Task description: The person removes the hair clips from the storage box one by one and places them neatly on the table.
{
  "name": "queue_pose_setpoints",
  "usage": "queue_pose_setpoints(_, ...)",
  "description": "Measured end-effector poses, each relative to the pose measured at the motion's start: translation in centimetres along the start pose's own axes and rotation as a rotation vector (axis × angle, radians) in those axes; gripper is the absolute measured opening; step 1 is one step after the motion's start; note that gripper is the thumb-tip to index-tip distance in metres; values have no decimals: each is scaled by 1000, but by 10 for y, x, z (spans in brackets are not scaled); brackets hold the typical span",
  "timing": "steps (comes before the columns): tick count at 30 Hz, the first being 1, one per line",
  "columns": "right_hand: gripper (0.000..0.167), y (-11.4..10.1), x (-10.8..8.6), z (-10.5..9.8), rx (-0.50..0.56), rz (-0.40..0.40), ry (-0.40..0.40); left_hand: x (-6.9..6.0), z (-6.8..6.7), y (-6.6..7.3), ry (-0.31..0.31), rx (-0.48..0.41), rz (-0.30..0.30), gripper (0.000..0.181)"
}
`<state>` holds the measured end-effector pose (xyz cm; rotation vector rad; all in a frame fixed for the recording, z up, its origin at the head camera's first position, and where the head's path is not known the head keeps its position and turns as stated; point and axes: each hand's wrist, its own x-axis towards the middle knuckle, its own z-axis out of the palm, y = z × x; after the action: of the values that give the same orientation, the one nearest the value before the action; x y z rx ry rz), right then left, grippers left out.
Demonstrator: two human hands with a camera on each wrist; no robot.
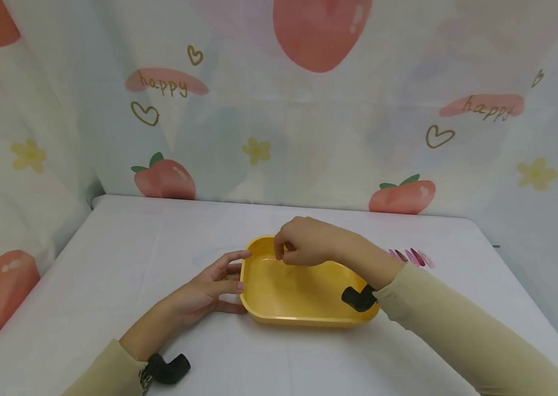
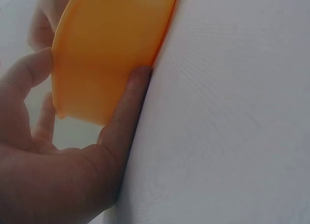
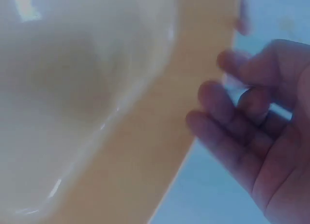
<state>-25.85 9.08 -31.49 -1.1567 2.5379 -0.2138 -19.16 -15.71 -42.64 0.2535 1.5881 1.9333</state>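
Observation:
A yellow plastic tray (image 1: 303, 297) with rounded corners stands on the white table, its visible floor bare. My left hand (image 1: 204, 289) is at the tray's left side, fingertips on the rim and wall. In the left wrist view, one finger (image 2: 130, 105) lies along the lower wall at the table. My right hand (image 1: 310, 242) hovers over the tray's far edge, fingers loosely bent. Seen from the right wrist, the hand (image 3: 261, 132) is beside the rim, with no held thing visible, though the view is blurred.
Several slim pink and dark red pieces (image 1: 413, 257) lie in a row on the table beyond my right forearm, which partly covers them. A patterned cloth backdrop (image 1: 308, 137) rises behind the table's far edge.

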Motion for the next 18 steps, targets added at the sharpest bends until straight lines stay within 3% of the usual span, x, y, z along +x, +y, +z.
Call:
queue_pose_setpoints(9, 34, 20, -38, -1, 394, -54, 109, -1, 0, -2, -7, 1, 6, 65)
queue_pose_setpoints(13, 34, 26, -55, 4, 608, -72, 155, 0, -1, -3, -5, 4, 9, 66)
queue_pose_setpoints(18, 19, 36, -76, 14, 785, -38, 340, -2, 1, -2, -15, 9, 16, 66)
